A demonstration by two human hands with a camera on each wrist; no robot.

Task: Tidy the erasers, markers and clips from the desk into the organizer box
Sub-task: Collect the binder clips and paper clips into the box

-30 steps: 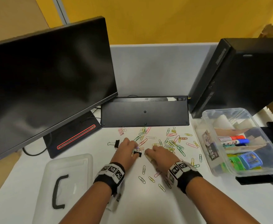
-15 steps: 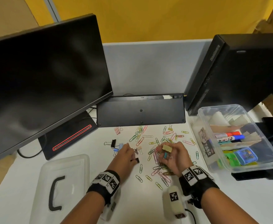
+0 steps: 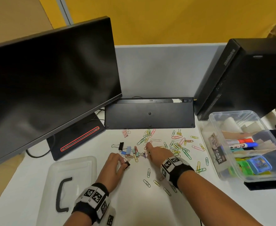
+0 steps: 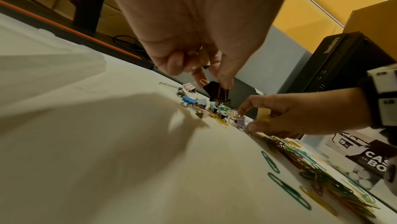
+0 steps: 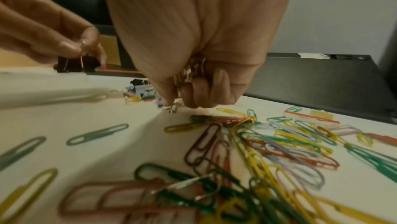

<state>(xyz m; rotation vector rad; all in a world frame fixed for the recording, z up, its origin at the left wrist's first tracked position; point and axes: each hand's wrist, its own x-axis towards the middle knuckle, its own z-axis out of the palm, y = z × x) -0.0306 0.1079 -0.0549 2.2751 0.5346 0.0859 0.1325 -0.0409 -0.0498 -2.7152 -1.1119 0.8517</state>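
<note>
My left hand (image 3: 119, 161) pinches the wire handles of a black binder clip (image 4: 217, 92) and holds it just above the white desk. My right hand (image 3: 151, 151) is palm down on the desk with its fingers curled round several binder clips, one of them yellow (image 4: 263, 114). Its fingertips (image 5: 171, 104) touch a small clip by a heap of coloured binder clips (image 3: 129, 150). Coloured paper clips (image 3: 178, 146) lie scattered in front of and under the right hand. The clear organizer box (image 3: 206, 128) at the right holds markers (image 3: 241, 143) and erasers (image 3: 258, 166).
The box's clear lid (image 3: 68, 185) with a black handle lies at the front left. A monitor (image 3: 44, 82) stands at the left, an upturned black keyboard (image 3: 148, 115) lies behind the clips, and a black computer tower (image 3: 241, 75) stands at the back right.
My right hand, turned palm up with clips half a second ago, has turned palm down and come back to the desk by the binder clips. My left hand still pinches the black clip.
</note>
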